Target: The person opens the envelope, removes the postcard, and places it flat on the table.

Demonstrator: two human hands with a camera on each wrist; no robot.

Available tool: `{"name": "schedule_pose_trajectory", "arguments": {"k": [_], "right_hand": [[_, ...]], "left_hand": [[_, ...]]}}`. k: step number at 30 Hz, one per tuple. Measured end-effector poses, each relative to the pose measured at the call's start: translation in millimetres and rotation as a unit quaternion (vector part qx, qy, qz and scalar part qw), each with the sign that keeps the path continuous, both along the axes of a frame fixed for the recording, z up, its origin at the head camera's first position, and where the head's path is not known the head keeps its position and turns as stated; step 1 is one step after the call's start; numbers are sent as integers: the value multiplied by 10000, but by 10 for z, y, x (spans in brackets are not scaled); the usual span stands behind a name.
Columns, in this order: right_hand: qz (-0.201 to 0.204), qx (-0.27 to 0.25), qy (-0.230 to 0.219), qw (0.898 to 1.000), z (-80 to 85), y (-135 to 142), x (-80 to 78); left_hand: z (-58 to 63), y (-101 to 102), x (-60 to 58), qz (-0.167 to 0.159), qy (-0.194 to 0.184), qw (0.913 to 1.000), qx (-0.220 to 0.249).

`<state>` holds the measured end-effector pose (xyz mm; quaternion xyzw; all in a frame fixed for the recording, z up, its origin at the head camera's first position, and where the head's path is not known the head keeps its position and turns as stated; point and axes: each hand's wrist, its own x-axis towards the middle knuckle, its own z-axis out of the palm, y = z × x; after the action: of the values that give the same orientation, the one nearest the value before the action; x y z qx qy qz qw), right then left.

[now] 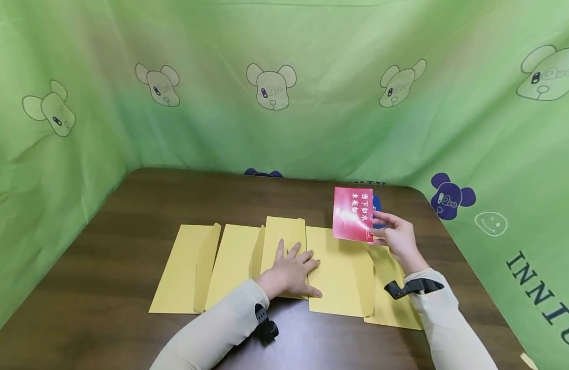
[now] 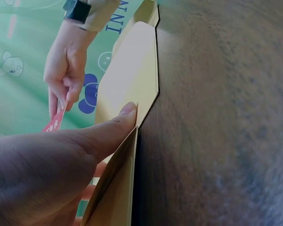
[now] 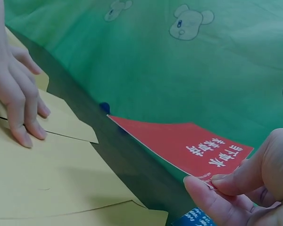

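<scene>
Several yellow envelopes lie in a row with their flaps along their right sides. My left hand (image 1: 294,272) rests with spread fingers on the middle envelope (image 1: 280,234), its thumb and some fingertips reaching onto the envelope to the right (image 1: 333,277). Between thumb and fingers, my right hand (image 1: 400,241) pinches the edge of a pink-red card (image 1: 351,213) with white characters. That card is held up above the envelopes' far edge; in the right wrist view the red card (image 3: 179,141) appears tilted. Partly hidden behind it and the fingers is a blue card (image 1: 378,204).
The envelopes stand on a dark brown wooden table (image 1: 104,257). Two more envelopes lie at the left, including the leftmost envelope (image 1: 175,272), and one lies under the right forearm, the rightmost envelope (image 1: 391,303). A green printed cloth (image 1: 210,133) hangs around the table.
</scene>
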<state>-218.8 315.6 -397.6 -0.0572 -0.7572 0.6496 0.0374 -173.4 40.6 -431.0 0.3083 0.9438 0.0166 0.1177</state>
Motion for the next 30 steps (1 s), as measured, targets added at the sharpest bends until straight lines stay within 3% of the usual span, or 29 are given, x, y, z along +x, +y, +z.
{"name": "schedule_pose_trajectory", "arguments": {"k": [17,24,30], "right_hand": [[-212,-481,-153,9985,-49,-218,-446],[-181,-212,-293,9992,-236,-248,-700],[-242,-169,-490,9984,-344,-221,-793]], "left_hand": [[-9,-12,4,13,-130,9999,70],[-23,-47,-5,96,-173,9998,83],[-37,-24,-15,1,-183,9998,106]]}}
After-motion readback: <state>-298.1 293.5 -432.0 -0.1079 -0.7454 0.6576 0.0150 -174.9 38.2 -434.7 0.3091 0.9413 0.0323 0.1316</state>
